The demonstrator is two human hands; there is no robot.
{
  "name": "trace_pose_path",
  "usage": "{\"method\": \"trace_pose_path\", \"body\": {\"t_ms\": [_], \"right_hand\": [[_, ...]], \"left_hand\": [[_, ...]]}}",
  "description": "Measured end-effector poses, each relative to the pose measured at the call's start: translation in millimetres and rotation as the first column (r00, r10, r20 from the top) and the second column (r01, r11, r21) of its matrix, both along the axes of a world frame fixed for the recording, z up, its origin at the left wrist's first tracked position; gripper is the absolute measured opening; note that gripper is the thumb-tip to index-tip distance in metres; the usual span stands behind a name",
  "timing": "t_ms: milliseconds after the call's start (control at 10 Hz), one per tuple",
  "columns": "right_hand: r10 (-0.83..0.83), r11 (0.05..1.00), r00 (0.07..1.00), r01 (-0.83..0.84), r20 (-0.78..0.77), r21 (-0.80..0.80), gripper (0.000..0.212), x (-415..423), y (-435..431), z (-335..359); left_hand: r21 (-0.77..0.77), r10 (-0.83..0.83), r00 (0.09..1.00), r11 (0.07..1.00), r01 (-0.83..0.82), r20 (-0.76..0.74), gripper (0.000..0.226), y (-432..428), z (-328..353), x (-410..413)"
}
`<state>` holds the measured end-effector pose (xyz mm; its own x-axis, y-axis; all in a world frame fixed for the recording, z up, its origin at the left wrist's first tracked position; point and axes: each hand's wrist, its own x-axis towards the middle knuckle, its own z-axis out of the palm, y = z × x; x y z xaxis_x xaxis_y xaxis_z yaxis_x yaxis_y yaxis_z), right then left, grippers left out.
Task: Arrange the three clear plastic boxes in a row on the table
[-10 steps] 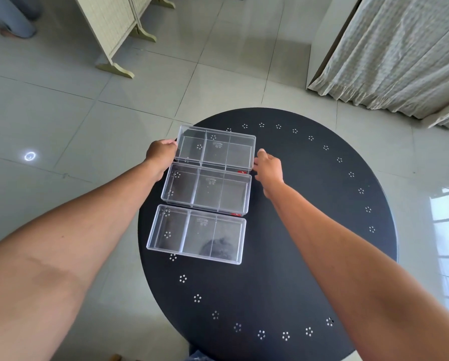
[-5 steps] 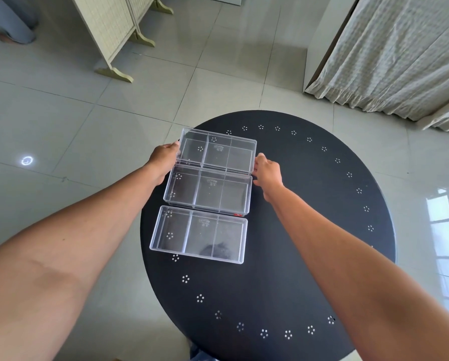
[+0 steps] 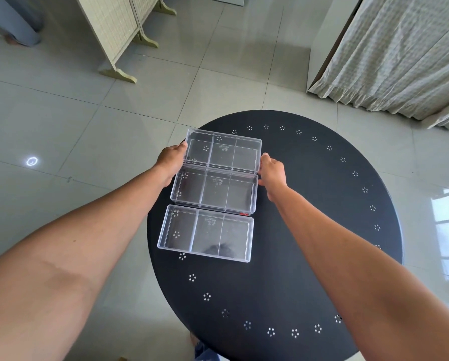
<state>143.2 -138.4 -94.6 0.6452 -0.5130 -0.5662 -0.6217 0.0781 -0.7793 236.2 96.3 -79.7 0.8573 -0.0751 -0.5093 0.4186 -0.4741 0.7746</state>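
Observation:
Three clear plastic boxes with three compartments each lie one behind the other on the left part of a round black table (image 3: 309, 230). The far box (image 3: 222, 151) is held at both short ends: my left hand (image 3: 170, 160) presses its left end and my right hand (image 3: 271, 171) its right end. The middle box (image 3: 214, 191) touches the far box and has a small red mark at its near right corner. The near box (image 3: 205, 233) lies flat just in front of the middle one, untouched.
The table has a ring of small flower-shaped holes near its rim. A folding screen (image 3: 119, 29) stands on the tiled floor at the back left, and a curtain (image 3: 400, 53) hangs at the back right. A person's legs (image 3: 17, 24) show at the far left.
The boxes and both hands have kept their places relative to each other; only the view has shifted slightly.

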Motion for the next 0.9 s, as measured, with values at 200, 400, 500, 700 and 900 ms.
{"method": "trace_pose_path", "body": {"t_ms": [200,400,500,700,900], "right_hand": [[-0.009,1.000,1.000,0.009,-0.004,-0.012,0.025,-0.8,3.1,1.6],[-0.004,1.000,1.000,0.003,-0.020,-0.026,0.030,-3.0,4.8,8.0],[-0.004,1.000,1.000,0.004,-0.005,-0.011,0.027,-6.2,4.8,13.3],[0.005,0.998,1.000,-0.004,0.018,-0.056,0.032,-20.5,2.1,22.8],[-0.017,0.977,0.999,0.026,0.044,-0.212,0.034,-53.3,2.1,45.2]], "left_hand": [[-0.012,-0.005,1.000,1.000,0.005,-0.002,0.058,1.1,-0.1,0.7],[-0.020,-0.038,0.999,0.999,0.039,0.031,0.055,-1.3,1.9,-2.4],[0.016,-0.041,0.997,0.999,0.041,0.064,0.056,-3.5,4.3,-3.2],[0.060,0.034,0.976,0.997,-0.048,0.216,0.049,-6.1,18.2,-11.2],[0.096,0.013,0.893,0.993,-0.062,0.450,0.039,-22.7,37.5,-36.9]]}}
